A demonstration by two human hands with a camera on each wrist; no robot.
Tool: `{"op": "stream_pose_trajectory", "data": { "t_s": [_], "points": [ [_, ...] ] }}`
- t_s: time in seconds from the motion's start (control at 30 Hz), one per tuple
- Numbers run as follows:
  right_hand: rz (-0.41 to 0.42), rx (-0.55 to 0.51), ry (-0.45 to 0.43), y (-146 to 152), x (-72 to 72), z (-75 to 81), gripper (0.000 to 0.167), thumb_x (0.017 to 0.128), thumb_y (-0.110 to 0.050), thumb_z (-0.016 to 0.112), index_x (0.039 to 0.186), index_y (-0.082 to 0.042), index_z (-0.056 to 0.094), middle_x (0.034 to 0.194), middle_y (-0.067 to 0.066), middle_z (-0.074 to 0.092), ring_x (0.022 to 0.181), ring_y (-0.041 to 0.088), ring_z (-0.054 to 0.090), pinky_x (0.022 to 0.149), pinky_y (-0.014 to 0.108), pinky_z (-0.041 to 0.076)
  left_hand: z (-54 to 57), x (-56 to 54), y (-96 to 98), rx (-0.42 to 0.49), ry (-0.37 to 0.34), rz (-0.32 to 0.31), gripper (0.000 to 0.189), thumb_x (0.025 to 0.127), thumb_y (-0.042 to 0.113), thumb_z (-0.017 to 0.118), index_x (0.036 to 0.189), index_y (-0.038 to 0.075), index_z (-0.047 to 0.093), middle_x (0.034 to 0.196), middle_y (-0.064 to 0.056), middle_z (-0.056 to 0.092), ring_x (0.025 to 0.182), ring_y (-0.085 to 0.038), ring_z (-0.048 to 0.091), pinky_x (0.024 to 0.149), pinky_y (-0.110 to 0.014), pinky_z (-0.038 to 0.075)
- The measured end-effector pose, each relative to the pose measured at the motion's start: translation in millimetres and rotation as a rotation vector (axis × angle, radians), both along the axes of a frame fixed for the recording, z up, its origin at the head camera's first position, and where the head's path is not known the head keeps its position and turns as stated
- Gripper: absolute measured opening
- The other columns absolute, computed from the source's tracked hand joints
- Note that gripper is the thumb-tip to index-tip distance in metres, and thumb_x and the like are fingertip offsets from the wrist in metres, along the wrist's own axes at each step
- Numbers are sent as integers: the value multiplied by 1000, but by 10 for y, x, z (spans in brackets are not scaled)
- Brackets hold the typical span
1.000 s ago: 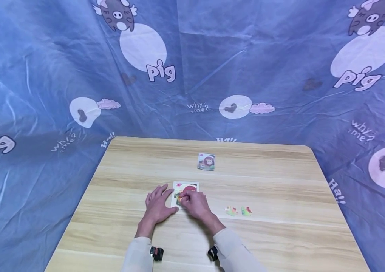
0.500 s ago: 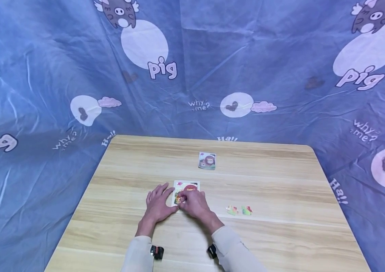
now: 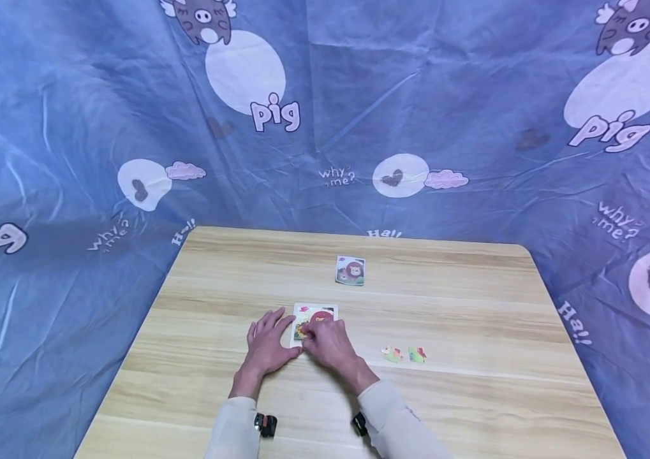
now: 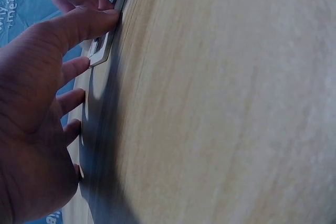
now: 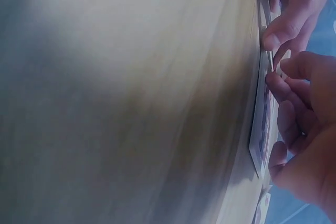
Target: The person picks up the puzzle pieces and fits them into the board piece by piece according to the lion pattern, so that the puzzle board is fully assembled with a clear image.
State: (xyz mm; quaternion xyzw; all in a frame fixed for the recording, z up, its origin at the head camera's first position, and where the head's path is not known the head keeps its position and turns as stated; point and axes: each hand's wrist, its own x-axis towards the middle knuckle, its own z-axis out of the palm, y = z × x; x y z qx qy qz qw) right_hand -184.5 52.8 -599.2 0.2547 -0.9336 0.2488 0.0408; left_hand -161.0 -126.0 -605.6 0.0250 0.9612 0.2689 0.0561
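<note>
A jigsaw puzzle board [image 3: 316, 306] with a white border and a red-maned lion picture lies at the table's middle. My left hand [image 3: 268, 342] rests spread at its left side, with the thumb at the near edge and the index fingertip by the left edge. My right hand [image 3: 329, 344] is over the board's near part and pinches a small yellow-green puzzle piece [image 3: 302, 331] between thumb and fingers, at the board's left portion. The right hand covers much of the lion picture. In the left wrist view, the left thumb presses the board's rim [image 4: 100, 56].
Two loose puzzle pieces, one pale and red [image 3: 391, 354], the other green and red [image 3: 416, 354], lie to the right on the wooden table [image 3: 462, 306]. Behind the board lies a small lion picture card [image 3: 350, 271]. A blue printed cloth [image 3: 347, 127] hangs behind.
My right fingers shift slightly with the puzzle piece over the board's left portion. The left hand keeps its place. The head view tilts a little.
</note>
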Motion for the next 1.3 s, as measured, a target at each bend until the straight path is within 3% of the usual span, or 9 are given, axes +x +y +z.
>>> {"op": "stream_pose_trajectory", "data": {
  "t_s": [0.17,0.37,0.9,1.3],
  "points": [
    [55,52,53,19,35,9,15,83,-27,70,97,-24,76,90,-8,76,82,14,68,74,38,46,2,3,-5,8,-4,3,73,72,44,75,138,22,53,157,-5,33,146,-35,21,116,-64,8],
    [50,62,68,29,56,-13,14,84,-27,70,97,-25,76,90,-8,76,82,14,69,75,38,46,13,-6,-2,13,-10,4,74,72,44,76,138,23,52,157,-5,33,147,-33,21,116,-62,7],
    [73,73,32,-7,62,31,16,85,-22,69,99,-21,76,90,-4,76,82,16,68,74,41,49,33,0,-13,4,-18,3,75,72,45,75,139,23,51,158,-4,32,147,-33,20,116,-63,8],
    [65,162,11,10,60,87,15,87,-28,66,98,-26,76,90,-9,74,83,14,66,74,37,43,49,6,2,-1,-18,1,74,72,45,75,138,22,52,157,-5,33,146,-34,21,116,-64,9]
  ]
}}
